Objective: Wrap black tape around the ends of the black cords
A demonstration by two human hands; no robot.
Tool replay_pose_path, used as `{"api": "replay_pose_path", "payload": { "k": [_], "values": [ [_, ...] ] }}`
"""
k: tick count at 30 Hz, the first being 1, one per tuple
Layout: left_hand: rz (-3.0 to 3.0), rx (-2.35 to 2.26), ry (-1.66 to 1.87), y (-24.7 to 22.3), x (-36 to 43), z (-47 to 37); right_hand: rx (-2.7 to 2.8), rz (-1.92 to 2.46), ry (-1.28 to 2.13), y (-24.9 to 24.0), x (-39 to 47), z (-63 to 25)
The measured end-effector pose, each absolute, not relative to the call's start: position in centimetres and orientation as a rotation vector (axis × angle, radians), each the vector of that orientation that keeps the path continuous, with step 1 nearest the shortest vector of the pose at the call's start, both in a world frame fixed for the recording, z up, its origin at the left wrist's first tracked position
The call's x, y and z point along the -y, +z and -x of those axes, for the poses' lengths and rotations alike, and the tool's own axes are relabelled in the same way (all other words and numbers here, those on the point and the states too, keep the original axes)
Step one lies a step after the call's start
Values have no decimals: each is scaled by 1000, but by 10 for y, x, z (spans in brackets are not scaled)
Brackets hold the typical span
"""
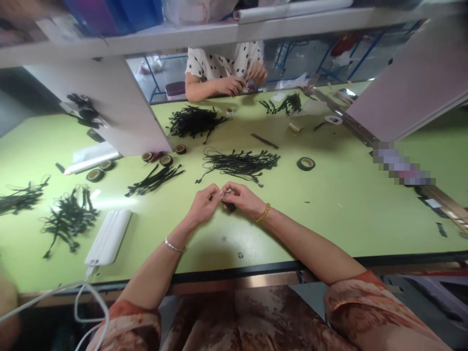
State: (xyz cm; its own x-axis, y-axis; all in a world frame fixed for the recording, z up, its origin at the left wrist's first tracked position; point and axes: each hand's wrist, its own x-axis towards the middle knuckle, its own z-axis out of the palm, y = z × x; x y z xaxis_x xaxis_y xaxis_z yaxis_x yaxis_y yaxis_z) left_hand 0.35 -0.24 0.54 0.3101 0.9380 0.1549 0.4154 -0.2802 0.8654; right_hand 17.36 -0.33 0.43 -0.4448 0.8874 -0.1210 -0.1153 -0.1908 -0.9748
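My left hand point(205, 204) and my right hand point(243, 197) meet fingertip to fingertip above the green table point(285, 229). Both are closed in a pinch around something small that I cannot make out. A dark piece point(229, 206) shows just below the fingers of my right hand. Beyond my hands lies a spread bundle of thin black cables point(241, 162). Left of them is a smaller bundle of black cables point(155, 179), close to rolls of black tape point(166, 161). Another black tape roll point(306, 164) lies to the right.
A white power bank point(108, 237) with a white cable lies at left, near more cable piles point(69, 214). White panels point(109, 107) flank the table under a shelf point(204, 31). Across it, a person's hands point(234, 85) work beside a dark cable heap point(193, 121).
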Motion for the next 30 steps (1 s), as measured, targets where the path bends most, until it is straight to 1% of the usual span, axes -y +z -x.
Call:
{"api": "replay_pose_path", "payload": {
  "k": [6, 10, 12, 14, 20, 24, 30],
  "values": [
    [-1887, -1303, 976, 8, 13, -9, 1282, 917, 1818, 6, 3, -173],
    [-1858, -1335, 1040, 9, 19, -14, 1321, 791, 1885, 7, 2, -174],
    [-1847, -1339, 1034, 10, 21, -15, 1389, 754, 1857, 6, 2, -174],
    [-1894, -1380, 1011, 10, 22, -15, 1491, 793, 1743, 4, 3, -172],
    [-2247, -1549, 914, 6, 19, -11, 1785, 1128, 1151, 1, 7, -167],
    [-2379, -1518, 852, 3, 15, -11, 1889, 1314, 973, 4, 11, -166],
    [-2389, -1437, 834, 4, 9, -7, 2027, 1461, 723, 5, 15, -165]
  ]
}}
